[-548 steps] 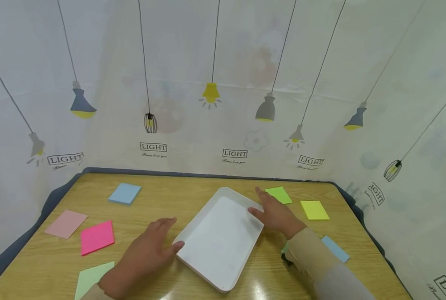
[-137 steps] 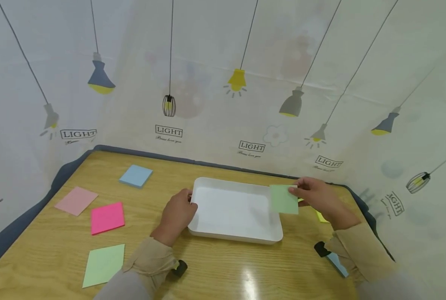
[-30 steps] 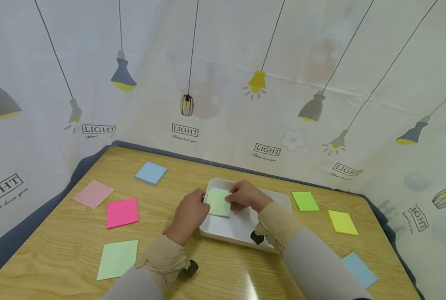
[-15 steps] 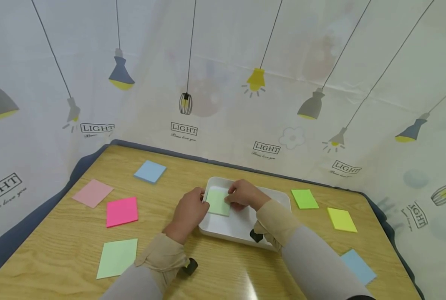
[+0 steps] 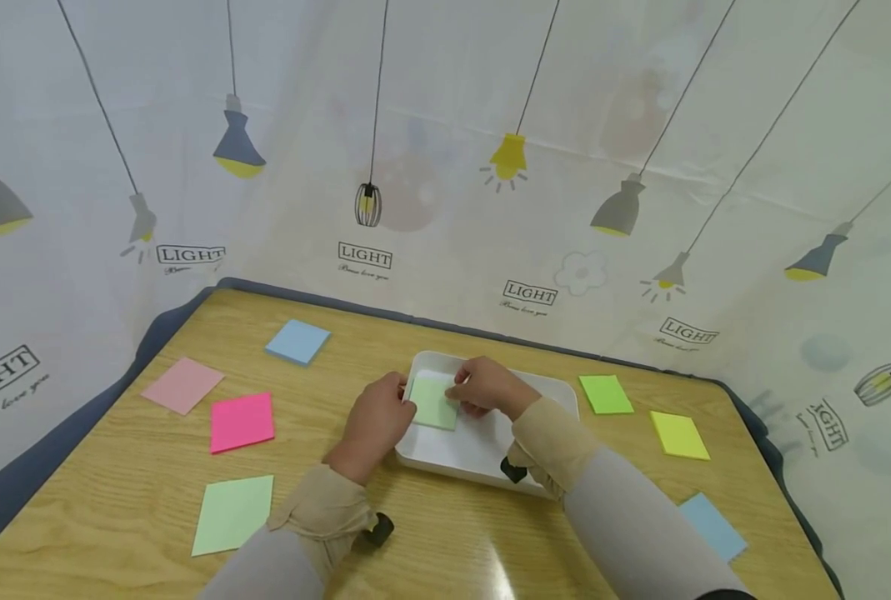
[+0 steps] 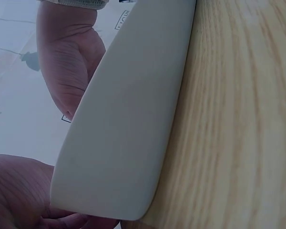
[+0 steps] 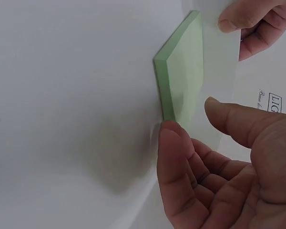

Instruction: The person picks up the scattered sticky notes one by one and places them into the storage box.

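Observation:
A white rectangular tray [image 5: 490, 446] sits crosswise on the table. My left hand [image 5: 376, 421] grips its left rim, thumb over the edge and fingers outside; in the left wrist view the tray's outer wall [image 6: 119, 114] stands beside that hand. A pale green sticky-note pad [image 5: 434, 405] lies flat at the tray's left end. My right hand [image 5: 490, 388] reaches into the tray at the pad's right edge. In the right wrist view its fingertips [image 7: 171, 136] touch the pad's [image 7: 186, 71] corner, while the thumb is lifted away from it.
Left of the tray lie blue [image 5: 298, 342], dusty pink [image 5: 182, 385], hot pink [image 5: 242, 422] and pale green [image 5: 232, 514] note pads. Right of it are lime [image 5: 606, 394], yellow [image 5: 680, 435] and blue [image 5: 713, 527] ones. A printed cloth [image 5: 445, 250] hangs behind the table.
The tray, slanted at first, was turned crosswise. My right hand carried the pale green pad from the tray's right side to its left end, where the pad was laid down and let go.

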